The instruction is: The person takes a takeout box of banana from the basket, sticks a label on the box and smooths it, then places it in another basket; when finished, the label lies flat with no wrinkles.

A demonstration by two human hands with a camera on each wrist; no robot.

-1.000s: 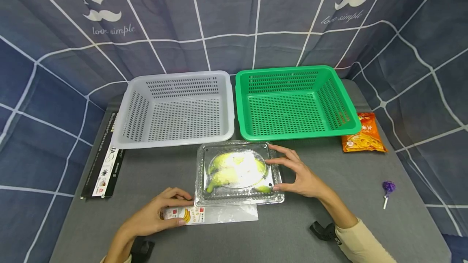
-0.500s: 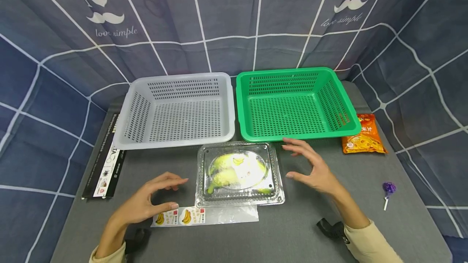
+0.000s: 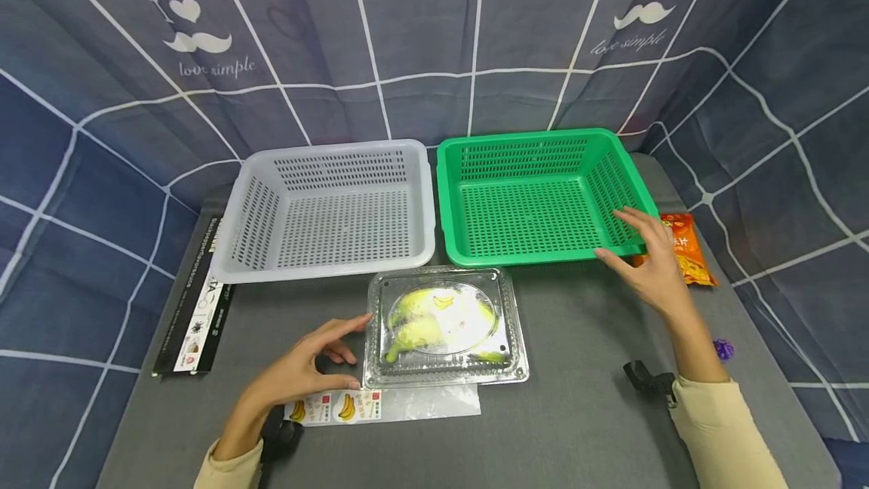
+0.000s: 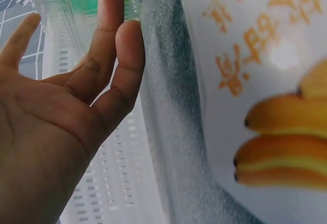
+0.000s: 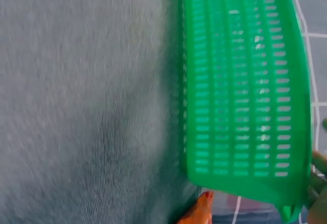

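Note:
In the head view, a clear plastic clamshell box (image 3: 509,323) with bananas (image 3: 416,330) inside lies on the grey table, front of the baskets. My left hand (image 3: 312,361) is at its left side, thumb and fingers spread, index fingertip at the box's edge. Whether it touches is unclear. In front of the box lies a strip of banana stickers (image 3: 348,407), partly under it. My right hand (image 3: 655,270) is at the front right corner of the green basket (image 3: 529,256), thumb and fingers apart over its rim. Its fingertips are mostly out of the right wrist view.
A light grey basket (image 3: 326,275) stands left of the green one. A black-and-white box (image 3: 197,315) lies at the far left. An orange snack bag (image 3: 692,255) and a purple lollipop (image 3: 723,349) are at the right, partly behind my right hand and arm.
My right hand has left the clamshell box and moved right to the green basket's corner. My left hand has let go of the sticker strip and moved to the box's left edge.

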